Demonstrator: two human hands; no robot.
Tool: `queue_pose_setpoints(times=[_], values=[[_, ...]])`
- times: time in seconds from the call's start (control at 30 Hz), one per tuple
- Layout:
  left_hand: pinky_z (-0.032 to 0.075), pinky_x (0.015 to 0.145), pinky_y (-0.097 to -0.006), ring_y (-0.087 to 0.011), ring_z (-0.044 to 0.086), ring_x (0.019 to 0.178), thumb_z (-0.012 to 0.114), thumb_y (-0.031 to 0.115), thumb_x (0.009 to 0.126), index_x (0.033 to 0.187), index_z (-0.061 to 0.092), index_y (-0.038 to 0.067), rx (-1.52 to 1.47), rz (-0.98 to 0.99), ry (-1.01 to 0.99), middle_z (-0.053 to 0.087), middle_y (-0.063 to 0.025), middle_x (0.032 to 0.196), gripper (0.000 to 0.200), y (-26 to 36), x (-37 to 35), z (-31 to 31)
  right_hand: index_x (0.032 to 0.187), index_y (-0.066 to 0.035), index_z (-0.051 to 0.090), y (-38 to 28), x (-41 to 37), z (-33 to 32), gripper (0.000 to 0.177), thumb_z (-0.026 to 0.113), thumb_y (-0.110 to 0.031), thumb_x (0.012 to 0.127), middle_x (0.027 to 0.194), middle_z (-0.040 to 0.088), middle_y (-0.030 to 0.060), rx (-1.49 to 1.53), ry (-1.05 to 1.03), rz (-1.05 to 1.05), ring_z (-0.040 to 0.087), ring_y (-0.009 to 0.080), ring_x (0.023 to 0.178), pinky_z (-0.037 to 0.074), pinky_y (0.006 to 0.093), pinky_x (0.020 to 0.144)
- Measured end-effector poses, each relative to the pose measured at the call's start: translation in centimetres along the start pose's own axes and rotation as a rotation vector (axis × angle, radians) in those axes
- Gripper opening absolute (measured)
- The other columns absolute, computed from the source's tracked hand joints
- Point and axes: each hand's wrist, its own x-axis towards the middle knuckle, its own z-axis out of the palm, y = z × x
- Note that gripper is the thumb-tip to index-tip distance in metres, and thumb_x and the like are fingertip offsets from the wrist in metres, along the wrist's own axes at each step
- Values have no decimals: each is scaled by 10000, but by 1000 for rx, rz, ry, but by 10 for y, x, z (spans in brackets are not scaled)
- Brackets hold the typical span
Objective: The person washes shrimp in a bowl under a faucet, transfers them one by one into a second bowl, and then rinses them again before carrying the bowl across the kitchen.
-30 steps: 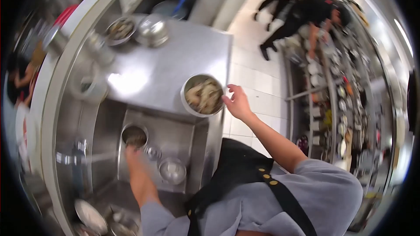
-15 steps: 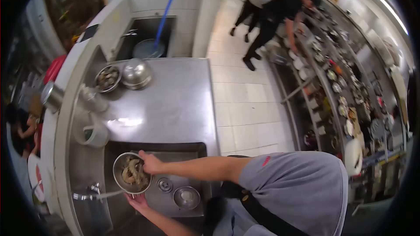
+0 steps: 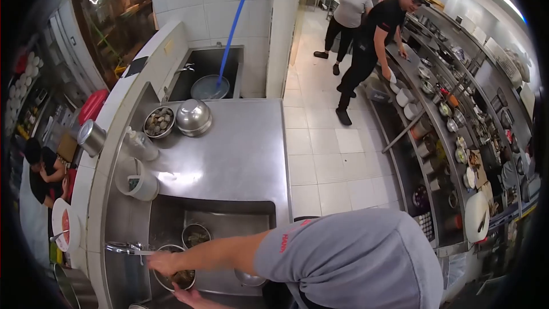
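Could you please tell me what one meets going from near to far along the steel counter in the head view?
steel bowl → small bowl → white tub → bowl of shells → round pan

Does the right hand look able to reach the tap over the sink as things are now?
Probably yes: the right hand is close beside the spout of the tap, above the bowl, and nothing visible stands between them.

counter (image 3: 229, 149): glossy steel | bowl (image 3: 192, 279): shiny metal | floor (image 3: 331, 166): smooth tile
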Motion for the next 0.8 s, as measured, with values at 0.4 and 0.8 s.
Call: queue_pose_setpoints(times=[0.4,0.8], values=[[418,761,-292,-130,508,823,613,126,837,999,617,-6,828,397,-568,570,-28,898,209,49,1,140,845,-64,696,126,-26,-45,243,578,-269,787,840,668,116,994,-501,763,644,259,790,515,392,721],[473,800,-308,-148,579,920,686,125,768,1116,616,46,590,206,-393,645,-33,981,363,55,9,76,1093,-52,589,76,-83,73,377,414,-313,884,1036,616,128,2054,-46,1042,602,281,934,517,426,799]])
